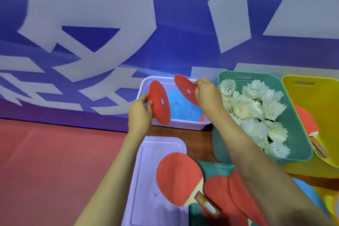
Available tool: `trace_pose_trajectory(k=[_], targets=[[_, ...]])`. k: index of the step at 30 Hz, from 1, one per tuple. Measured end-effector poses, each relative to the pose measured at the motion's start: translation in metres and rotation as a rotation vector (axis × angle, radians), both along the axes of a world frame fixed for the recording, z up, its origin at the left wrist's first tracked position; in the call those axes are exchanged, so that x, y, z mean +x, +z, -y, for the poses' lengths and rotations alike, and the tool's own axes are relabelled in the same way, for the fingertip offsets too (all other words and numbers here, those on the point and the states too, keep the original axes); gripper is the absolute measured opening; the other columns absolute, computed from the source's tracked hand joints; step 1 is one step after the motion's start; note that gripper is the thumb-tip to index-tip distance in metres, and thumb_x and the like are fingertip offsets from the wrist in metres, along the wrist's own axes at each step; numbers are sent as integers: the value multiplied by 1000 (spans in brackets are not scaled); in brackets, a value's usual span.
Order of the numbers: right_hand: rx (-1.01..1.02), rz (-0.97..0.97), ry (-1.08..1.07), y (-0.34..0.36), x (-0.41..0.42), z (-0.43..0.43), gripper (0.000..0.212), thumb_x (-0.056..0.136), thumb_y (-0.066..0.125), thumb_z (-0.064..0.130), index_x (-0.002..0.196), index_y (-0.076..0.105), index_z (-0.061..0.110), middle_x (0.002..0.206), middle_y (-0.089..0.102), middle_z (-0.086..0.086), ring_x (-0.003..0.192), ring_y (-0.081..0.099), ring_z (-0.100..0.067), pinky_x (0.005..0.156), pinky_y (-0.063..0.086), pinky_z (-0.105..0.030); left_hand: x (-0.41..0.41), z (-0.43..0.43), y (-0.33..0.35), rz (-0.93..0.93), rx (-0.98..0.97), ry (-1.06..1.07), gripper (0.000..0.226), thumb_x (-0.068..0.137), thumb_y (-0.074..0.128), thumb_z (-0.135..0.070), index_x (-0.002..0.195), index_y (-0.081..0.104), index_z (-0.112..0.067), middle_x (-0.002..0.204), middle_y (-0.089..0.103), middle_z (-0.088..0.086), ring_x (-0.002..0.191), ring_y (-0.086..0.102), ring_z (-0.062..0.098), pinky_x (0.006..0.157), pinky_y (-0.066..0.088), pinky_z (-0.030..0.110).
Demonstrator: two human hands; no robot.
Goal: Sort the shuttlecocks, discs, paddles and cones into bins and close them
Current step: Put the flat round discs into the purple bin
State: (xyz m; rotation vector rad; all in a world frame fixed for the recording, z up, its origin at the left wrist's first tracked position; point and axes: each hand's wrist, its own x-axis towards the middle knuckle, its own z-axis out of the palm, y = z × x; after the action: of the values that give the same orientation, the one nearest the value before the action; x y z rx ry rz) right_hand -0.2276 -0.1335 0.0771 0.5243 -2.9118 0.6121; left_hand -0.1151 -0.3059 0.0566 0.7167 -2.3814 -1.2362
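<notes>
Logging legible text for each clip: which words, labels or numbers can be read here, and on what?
Wall: large white characters, cropped by the frame, not readable whole.
Paddle handle label: too blurred to read.
Shuttlecock sticker: too small to read.
Nothing can be quoted.

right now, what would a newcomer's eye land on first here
The left hand holds up a red disc and the right hand a second disc, both at the lilac bin in the centre. Right of it, a green bin is heaped with white shuttlecocks; red paddles lie at the bottom.
</notes>
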Motion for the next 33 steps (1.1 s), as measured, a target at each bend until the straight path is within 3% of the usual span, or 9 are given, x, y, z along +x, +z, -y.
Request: trace_pose_trajectory(k=[6, 9, 11, 13, 15, 18, 20, 28, 33], targets=[[140, 196, 51, -36, -2, 10, 27, 91, 51, 17, 116, 60, 14, 116, 60, -11, 102, 58, -34, 82, 45, -38, -41, 19, -15, 10, 58, -46, 18, 94, 51, -9, 106, 64, -8, 80, 64, 9, 72, 66, 35, 70, 56, 48], [171, 259, 31, -46, 1, 6, 27, 91, 50, 20, 115, 60, 14, 115, 59, -11, 101, 57, -36, 82, 46, -39, -65, 27, -36, 60, 113, -35, 21, 93, 52, -13, 111, 61, -8, 88, 66, 15, 77, 65, 38, 73, 55, 49], [173, 286, 16, -49, 1, 4, 27, 91, 51, 21, 114, 61, 12, 116, 58, -12, 101, 57, -37, 83, 46, -40, -80, 27, -53, 181, 156, -59, 37, 94, 54, -19, 127, 48, -2, 109, 63, 20, 97, 61, 41, 86, 50, 49], [175, 296, 16, -50, 2, 2, 29, 91, 51, 22, 117, 60, 13, 118, 58, -11, 103, 57, -36, 83, 45, -39, -88, 25, -69, 383, 106, -114, 69, 92, 58, -27, 142, 24, 6, 140, 42, 27, 129, 41, 39, 105, 32, 43], [160, 299, 17, -49, 4, -2, 31, 92, 51, 23, 121, 58, 14, 120, 57, -10, 104, 57, -35, 83, 45, -38, -89, 21, -78, 473, -17, -195, 76, 91, 61, -24, 145, 17, 6, 150, 23, 26, 141, 22, 34, 113, 17, 35], [129, 288, 26, -48, 8, -9, 35, 92, 51, 26, 125, 54, 16, 123, 55, -9, 106, 56, -33, 85, 45, -39, -86, 8, -76, 374, -125, -287, 48, 88, 61, -15, 132, 48, 0, 138, 46, 19, 131, 38, 30, 107, 25, 31], [130, 266, 37, -46, 13, -16, 36, 93, 50, 27, 127, 52, 17, 124, 54, -9, 107, 56, -33, 85, 45, -38, -77, -9, -69, 262, -147, -318, 34, 87, 61, -10, 121, 58, -2, 127, 56, 15, 120, 48, 29, 101, 31, 31], [-59, 102, 134, -31, 62, -69, 30, 91, 51, 17, 121, 58, 14, 117, 60, -6, 104, 58, -27, 81, 48, -37, -17, -102, -53, -18, -177, -410, 28, 81, 54, -4, 107, 66, -8, 108, 63, 12, 103, 57, 31, 91, 40, 34], [-158, 11, 249, -32, 122, -122, 25, 85, 53, 17, 107, 65, 11, 99, 66, -5, 91, 64, -27, 72, 54, -37, 45, -154, -69, 3, -191, -379, 24, 81, 54, -7, 103, 65, -8, 100, 61, 11, 93, 57, 29, 80, 41, 33]])
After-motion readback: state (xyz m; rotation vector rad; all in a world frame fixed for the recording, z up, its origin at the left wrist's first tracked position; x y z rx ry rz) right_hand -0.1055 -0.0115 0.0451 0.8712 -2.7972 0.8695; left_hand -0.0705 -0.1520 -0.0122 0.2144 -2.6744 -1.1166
